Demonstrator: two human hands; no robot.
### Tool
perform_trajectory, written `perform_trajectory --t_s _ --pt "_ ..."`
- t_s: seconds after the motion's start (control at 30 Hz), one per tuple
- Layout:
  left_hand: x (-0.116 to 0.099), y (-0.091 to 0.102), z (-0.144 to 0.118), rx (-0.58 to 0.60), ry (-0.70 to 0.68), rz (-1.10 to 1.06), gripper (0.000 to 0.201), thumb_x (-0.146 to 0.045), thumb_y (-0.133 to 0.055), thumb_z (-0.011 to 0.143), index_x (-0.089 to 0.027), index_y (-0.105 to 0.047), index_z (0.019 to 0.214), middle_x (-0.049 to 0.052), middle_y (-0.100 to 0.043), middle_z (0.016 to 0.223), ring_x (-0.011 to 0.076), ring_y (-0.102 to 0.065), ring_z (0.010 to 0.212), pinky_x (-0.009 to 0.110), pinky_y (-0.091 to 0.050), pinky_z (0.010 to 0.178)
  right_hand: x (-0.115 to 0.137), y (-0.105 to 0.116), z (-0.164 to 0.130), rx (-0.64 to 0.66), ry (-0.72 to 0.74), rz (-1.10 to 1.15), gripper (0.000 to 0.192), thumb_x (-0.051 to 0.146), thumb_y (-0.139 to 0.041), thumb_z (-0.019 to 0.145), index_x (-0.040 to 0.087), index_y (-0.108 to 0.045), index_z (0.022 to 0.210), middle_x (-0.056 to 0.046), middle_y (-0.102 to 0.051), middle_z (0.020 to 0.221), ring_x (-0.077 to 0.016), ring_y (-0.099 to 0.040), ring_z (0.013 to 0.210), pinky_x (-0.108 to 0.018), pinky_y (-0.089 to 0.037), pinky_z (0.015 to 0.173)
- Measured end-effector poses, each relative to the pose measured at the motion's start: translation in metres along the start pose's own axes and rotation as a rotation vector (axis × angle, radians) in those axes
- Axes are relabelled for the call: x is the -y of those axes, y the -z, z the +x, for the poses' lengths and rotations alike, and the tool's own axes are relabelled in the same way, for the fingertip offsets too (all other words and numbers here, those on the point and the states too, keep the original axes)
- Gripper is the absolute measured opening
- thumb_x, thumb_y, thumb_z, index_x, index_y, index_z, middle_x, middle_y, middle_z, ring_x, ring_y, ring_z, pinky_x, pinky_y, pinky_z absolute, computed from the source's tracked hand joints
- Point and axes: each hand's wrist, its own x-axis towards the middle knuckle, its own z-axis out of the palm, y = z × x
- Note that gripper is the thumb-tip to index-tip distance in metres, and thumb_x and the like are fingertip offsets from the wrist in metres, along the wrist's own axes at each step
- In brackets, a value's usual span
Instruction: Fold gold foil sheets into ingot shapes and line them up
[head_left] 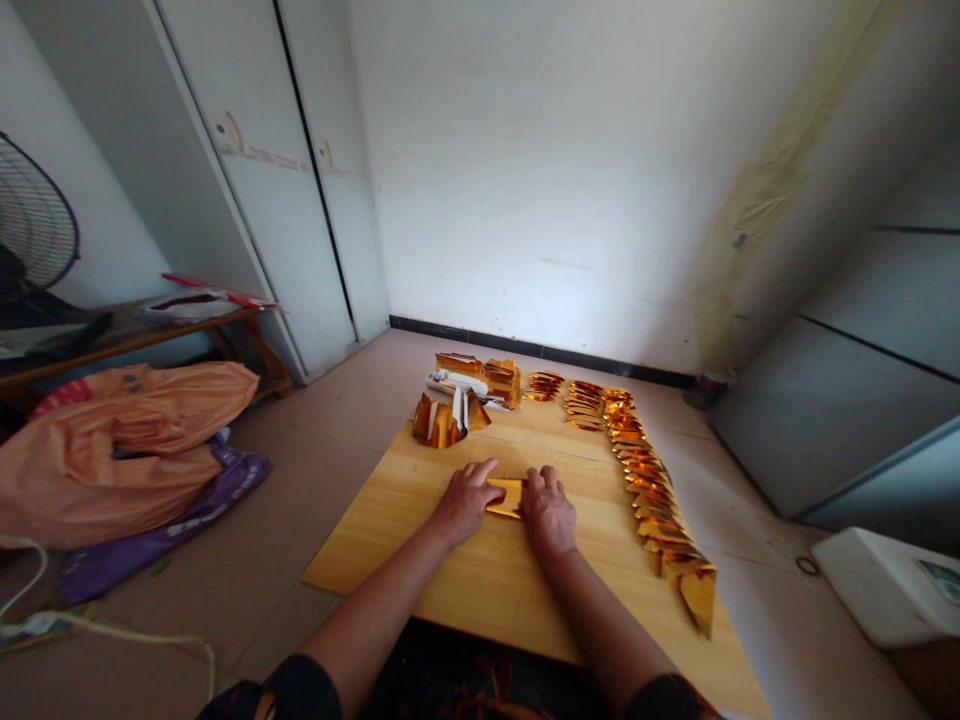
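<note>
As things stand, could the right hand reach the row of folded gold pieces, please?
Probably yes: only the wooden board shows between the right hand and that row, though it is at a gold piece.

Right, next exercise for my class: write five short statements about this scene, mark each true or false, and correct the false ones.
1. The left hand and the right hand both touch a small golden piece. True.
2. The long row of folded golden pieces runs along the left side of the wooden board. False: it runs along the right side.
3. A fan shows at the left edge of the picture. True.
4. The purple bag lies on the wooden board. False: it lies on the floor, left of the board.
5. A white box shows to the right of the board. True.
</note>
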Motion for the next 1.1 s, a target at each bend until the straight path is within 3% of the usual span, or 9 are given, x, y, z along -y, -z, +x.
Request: perform_trajectory --t_s 0.17,0.57,0.77,0.87,1.1 --pt "0.001 -0.002 0.0 -0.009 -0.049 0.102 0.015 -0.025 -0.057 0.084 -0.027 -0.071 0.089 0.005 -0.052 0.13 0.0253 -0.044 0.116 0.043 -0.033 0.099 -0.001 -0.007 0.0 0.038 0.058 -0.042 0.024 0.025 -0.072 0.074 0.021 -0.056 0.093 -0.006 -0.054 0.104 -0.0202 -0.053 0.094 -0.022 -0.045 0.056" --pt "-0.004 0.004 -0.001 0.031 -0.058 0.261 0.023 -0.021 -0.053 0.085 -0.03 -0.069 0.099 0.005 -0.059 0.109 0.0208 -0.046 0.102 0.035 -0.036 0.089 0.0 -0.009 0.002 0.073 0.082 -0.058 0.023 0.027 -0.072 0.075 0.019 -0.058 0.092 -0.006 -0.055 0.097 -0.0192 -0.054 0.088 -0.023 -0.045 0.056" --pt "-0.027 0.013 -0.008 -0.107 -0.152 0.183 0.033 -0.013 -0.039 0.087 -0.022 -0.069 0.1 0.009 -0.064 0.097 0.0216 -0.051 0.093 0.038 -0.039 0.087 0.001 -0.005 0.003 0.119 0.071 -0.038 0.015 0.03 -0.063 0.083 0.019 -0.059 0.092 -0.006 -0.056 0.098 -0.0182 -0.056 0.088 -0.023 -0.045 0.059" --pt "-0.042 0.008 -0.016 0.027 -0.29 0.121 0.033 -0.013 -0.041 0.085 -0.022 -0.066 0.105 0.008 -0.064 0.102 0.0224 -0.053 0.101 0.039 -0.038 0.094 0.001 -0.005 0.003 0.117 0.069 -0.058 0.009 0.021 -0.051 0.089 0.019 -0.058 0.092 -0.007 -0.056 0.097 -0.0175 -0.057 0.086 -0.023 -0.045 0.059" --pt "-0.037 -0.016 -0.031 0.073 -0.177 0.279 0.039 -0.024 -0.057 0.078 -0.02 -0.057 0.117 0.01 -0.057 0.122 0.0253 -0.051 0.114 0.04 -0.039 0.101 -0.001 -0.01 0.004 0.124 0.072 -0.094 0.015 0.014 -0.045 0.088 0.018 -0.056 0.096 -0.008 -0.056 0.098 -0.0173 -0.058 0.086 -0.023 -0.044 0.06"
